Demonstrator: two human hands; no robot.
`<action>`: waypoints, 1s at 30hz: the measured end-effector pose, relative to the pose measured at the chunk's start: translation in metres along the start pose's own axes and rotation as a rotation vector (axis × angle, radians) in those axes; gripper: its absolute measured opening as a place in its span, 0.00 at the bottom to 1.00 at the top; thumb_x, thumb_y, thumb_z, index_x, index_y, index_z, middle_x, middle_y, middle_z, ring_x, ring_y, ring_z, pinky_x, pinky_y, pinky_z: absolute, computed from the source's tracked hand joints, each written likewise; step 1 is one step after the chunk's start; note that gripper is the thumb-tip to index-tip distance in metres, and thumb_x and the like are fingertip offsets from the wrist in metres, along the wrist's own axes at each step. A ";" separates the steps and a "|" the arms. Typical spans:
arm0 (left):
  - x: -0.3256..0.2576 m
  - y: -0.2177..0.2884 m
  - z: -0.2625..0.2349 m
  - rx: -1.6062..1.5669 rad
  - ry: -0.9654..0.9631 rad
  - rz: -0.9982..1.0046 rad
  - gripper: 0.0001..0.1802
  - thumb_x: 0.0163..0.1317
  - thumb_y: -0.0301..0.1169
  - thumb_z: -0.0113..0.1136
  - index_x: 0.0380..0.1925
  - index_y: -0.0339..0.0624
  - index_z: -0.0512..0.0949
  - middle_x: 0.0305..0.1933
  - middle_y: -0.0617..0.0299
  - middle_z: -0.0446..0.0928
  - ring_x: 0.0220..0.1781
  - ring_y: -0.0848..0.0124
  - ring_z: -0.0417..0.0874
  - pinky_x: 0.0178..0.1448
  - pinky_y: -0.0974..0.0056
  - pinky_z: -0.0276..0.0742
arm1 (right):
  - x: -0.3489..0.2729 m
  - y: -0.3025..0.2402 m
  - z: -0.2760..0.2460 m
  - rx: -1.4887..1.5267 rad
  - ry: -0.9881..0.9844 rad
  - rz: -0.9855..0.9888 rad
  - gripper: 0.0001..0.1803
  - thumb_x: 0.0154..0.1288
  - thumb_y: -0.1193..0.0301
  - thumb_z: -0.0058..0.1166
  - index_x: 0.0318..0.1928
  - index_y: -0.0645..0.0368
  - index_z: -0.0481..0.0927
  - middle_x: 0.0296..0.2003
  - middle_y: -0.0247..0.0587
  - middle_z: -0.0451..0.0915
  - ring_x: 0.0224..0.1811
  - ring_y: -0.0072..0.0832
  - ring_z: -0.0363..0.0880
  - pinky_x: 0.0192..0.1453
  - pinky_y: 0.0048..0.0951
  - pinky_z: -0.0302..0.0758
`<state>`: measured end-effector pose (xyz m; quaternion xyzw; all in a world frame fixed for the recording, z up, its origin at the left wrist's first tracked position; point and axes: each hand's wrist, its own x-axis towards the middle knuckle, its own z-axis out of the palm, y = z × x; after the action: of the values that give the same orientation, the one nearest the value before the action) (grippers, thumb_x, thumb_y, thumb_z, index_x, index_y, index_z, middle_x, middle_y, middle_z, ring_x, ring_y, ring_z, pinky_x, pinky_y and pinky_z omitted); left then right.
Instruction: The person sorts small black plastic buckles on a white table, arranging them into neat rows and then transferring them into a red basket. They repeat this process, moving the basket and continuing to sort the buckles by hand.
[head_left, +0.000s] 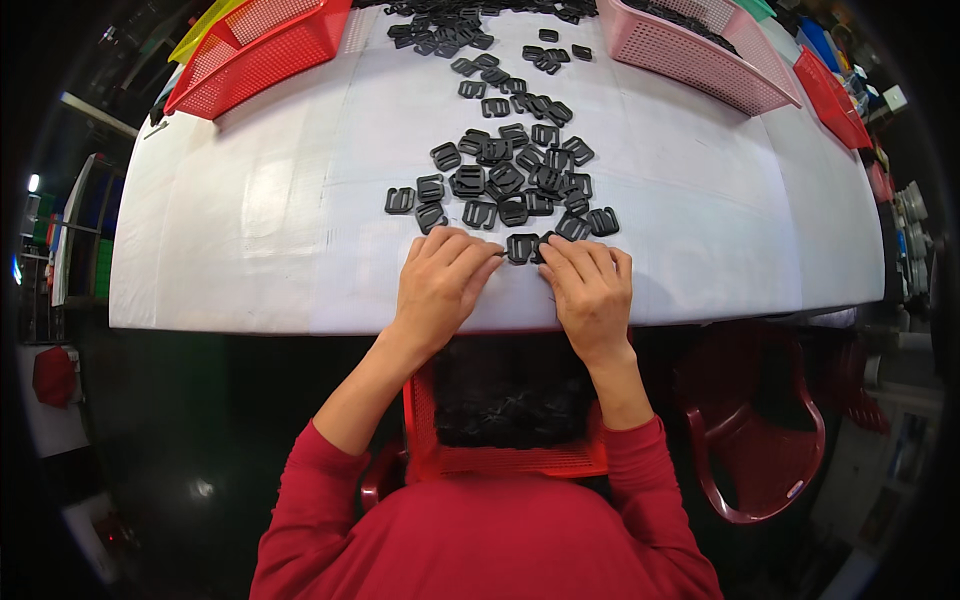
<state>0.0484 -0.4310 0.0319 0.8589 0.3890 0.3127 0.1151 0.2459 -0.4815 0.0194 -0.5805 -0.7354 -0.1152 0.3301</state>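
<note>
Small black plastic strap buckles (505, 178) lie in a loose heap on the white-covered table in front of me. At the near side of the heap, one buckle (521, 248) rests flat between my two hands. My left hand (445, 278) is closed, its thumb and fingertips together just left of that buckle; a dark bit shows at the tips, too small to make out. On the other side, my right hand (592, 290) pinches another black buckle (544, 246), which its fingers partly cover.
More buckles (440, 35) trail back to a larger pile at the far edge. A red basket (262, 62) stands far left, a pink basket (700, 62) far right. Below the table edge, a red crate (510, 461) holding dark pieces sits before me; a dark red chair (755, 455) stands right.
</note>
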 end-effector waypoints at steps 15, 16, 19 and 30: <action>0.023 0.012 0.021 0.053 -0.085 0.034 0.18 0.55 0.32 0.68 0.47 0.46 0.83 0.48 0.63 0.79 0.46 0.60 0.76 0.48 0.57 0.74 | 0.029 0.044 -0.002 0.117 0.024 0.249 0.15 0.54 0.65 0.68 0.43 0.54 0.85 0.42 0.32 0.82 0.46 0.32 0.76 0.48 0.36 0.67; 0.021 0.012 0.021 -0.048 -0.139 -0.042 0.17 0.55 0.31 0.69 0.47 0.46 0.83 0.46 0.62 0.79 0.44 0.60 0.76 0.47 0.58 0.74 | 0.032 0.041 0.004 0.071 0.018 0.248 0.16 0.53 0.64 0.68 0.43 0.53 0.85 0.42 0.31 0.82 0.46 0.32 0.76 0.48 0.36 0.67; 0.024 0.025 0.013 -0.246 -0.271 -0.275 0.17 0.55 0.31 0.69 0.46 0.45 0.83 0.43 0.60 0.79 0.41 0.60 0.77 0.45 0.59 0.74 | 0.034 0.039 0.015 0.023 -0.003 0.247 0.16 0.52 0.63 0.68 0.43 0.51 0.85 0.42 0.29 0.82 0.48 0.30 0.75 0.50 0.37 0.65; 0.043 -0.005 0.023 0.190 0.005 0.085 0.18 0.55 0.30 0.69 0.48 0.44 0.83 0.44 0.65 0.80 0.44 0.65 0.77 0.48 0.62 0.73 | 0.031 0.046 -0.002 0.170 -0.121 0.120 0.15 0.51 0.67 0.68 0.41 0.52 0.85 0.43 0.28 0.81 0.48 0.30 0.74 0.52 0.38 0.66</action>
<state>0.0815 -0.3944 0.0312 0.8810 0.3802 0.2810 0.0188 0.2860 -0.4450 0.0307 -0.5993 -0.7250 0.0030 0.3393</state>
